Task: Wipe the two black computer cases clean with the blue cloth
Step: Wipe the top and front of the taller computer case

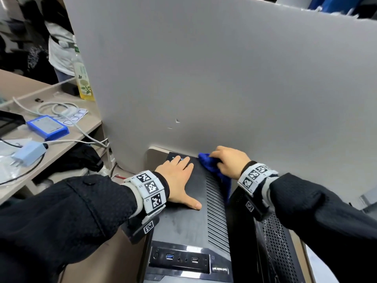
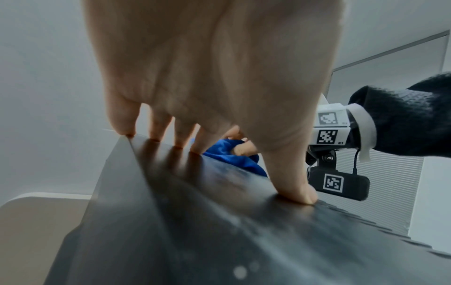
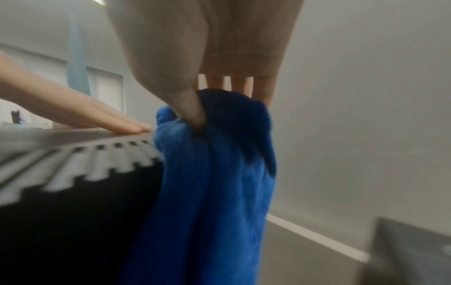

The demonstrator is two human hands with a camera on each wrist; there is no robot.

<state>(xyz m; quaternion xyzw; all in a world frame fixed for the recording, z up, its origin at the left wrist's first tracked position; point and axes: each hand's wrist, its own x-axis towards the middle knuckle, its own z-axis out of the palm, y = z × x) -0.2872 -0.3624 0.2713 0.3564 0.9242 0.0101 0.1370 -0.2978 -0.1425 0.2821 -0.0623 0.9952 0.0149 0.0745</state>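
Note:
Two black computer cases stand side by side under the grey partition. The left case [image 1: 183,221] [image 2: 219,221] [image 3: 61,221] has a slotted vent along its top right edge. The right case [image 1: 271,242] has a mesh top. My left hand [image 1: 179,180] [image 2: 207,77] [image 3: 73,111] lies flat on the left case's top, fingers straight. My right hand [image 1: 228,162] [image 3: 219,57] grips the bunched blue cloth [image 1: 212,166] [image 2: 231,156] [image 3: 214,183] at the far right corner of that case. The cloth hangs down the case's right side.
A grey partition [image 1: 224,78] rises right behind the cases. To the left a beige desk [image 1: 61,144] carries a blue box [image 1: 48,127], white cables, a pale blue adapter [image 1: 28,153] and a yellow bottle [image 1: 82,78]. A person stands at the far left.

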